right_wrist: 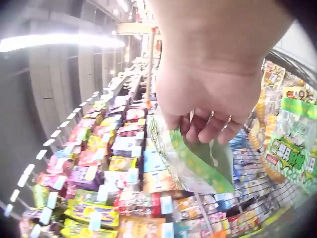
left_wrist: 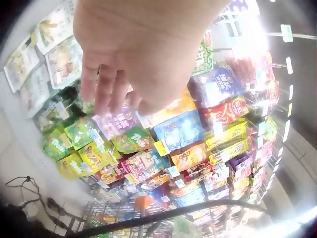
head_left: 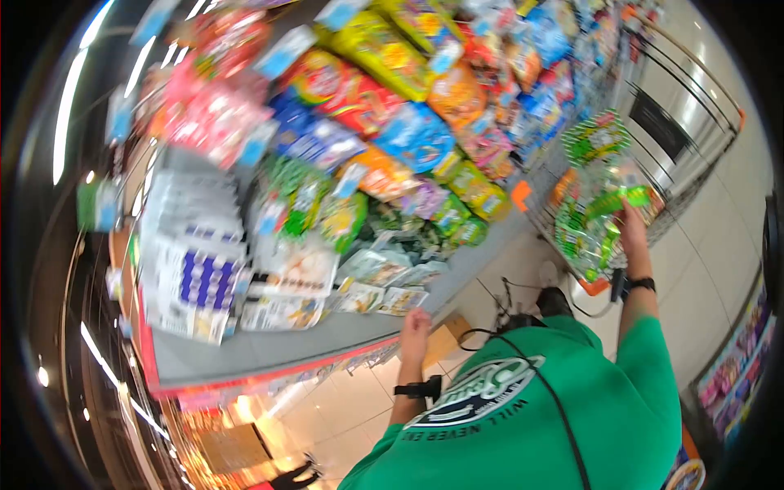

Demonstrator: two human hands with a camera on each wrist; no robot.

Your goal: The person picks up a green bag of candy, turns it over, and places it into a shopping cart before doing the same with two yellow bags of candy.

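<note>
In the head view the right hand (head_left: 634, 233) grips the edge of a clear bag with a green band (head_left: 618, 201), over the wire cart at the right. The right wrist view shows the right hand (right_wrist: 208, 114) with its fingers curled round the top of this green-and-white bag (right_wrist: 198, 166). The left hand (head_left: 415, 325) is beside the shelf's front edge, away from the bag. In the left wrist view the left hand (left_wrist: 133, 64) has its fingers loosely bent and holds nothing, with hanging candy bags (left_wrist: 178, 131) beyond it.
The wire cart (head_left: 694, 61) holds other green packets (head_left: 600, 139). Rows of colourful bags (head_left: 351, 98) hang above a grey shelf (head_left: 269, 351) with white packs (head_left: 196, 278). A cardboard box (head_left: 445, 339) stands on the floor below. Another display (head_left: 739, 359) stands at the far right.
</note>
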